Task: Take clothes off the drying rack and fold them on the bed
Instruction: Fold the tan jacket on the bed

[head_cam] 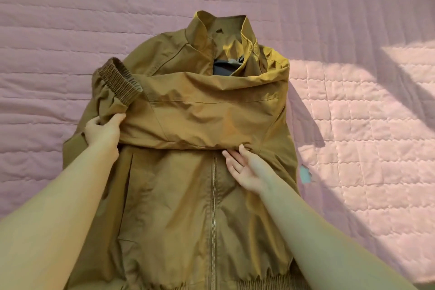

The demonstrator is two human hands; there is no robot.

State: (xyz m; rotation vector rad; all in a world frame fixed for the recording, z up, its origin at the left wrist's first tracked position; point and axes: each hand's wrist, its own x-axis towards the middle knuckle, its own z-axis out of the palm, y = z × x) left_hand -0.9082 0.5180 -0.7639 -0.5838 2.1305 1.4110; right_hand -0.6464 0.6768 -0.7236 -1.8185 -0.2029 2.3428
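Hem (pixel 259 282): the stretchy bottom edge of the jacket (pixel 179 207) is nearest, below both wrists. The picture's bottom edge cuts it off.
Zipper (pixel 213 195): it is closed and runs up the front between the two arms. Its top goes under the folded sleeve (pixel 200 120).
Right hand (pixel 244 169): the fingers are straight and close together and lie on the jacket front, just right of the zipper. The thumb touches the lower edge of the sleeve.
Left hand (pixel 103 133): it grips the sleeve, thumb on top. The other fingers are hidden under the cloth.
Sleeve: it lies across the chest, from beyond the right hand over to the left hand.
Cuff (pixel 120 85): the gathered end sticks up just past the left hand.
Collar (pixel 204 28): it stands open, far beyond both hands. Inside it is a dark grey lining (pixel 223 68), with a small tag too blurry to read.
Blue-green bit (pixel 305 174): it peeks out at the jacket's edge, right of the right hand. It is too small to tell what it is.
Bed cover (pixel 70 7): pink and quilted, it lies under the whole jacket, with sunlight right of the right hand.
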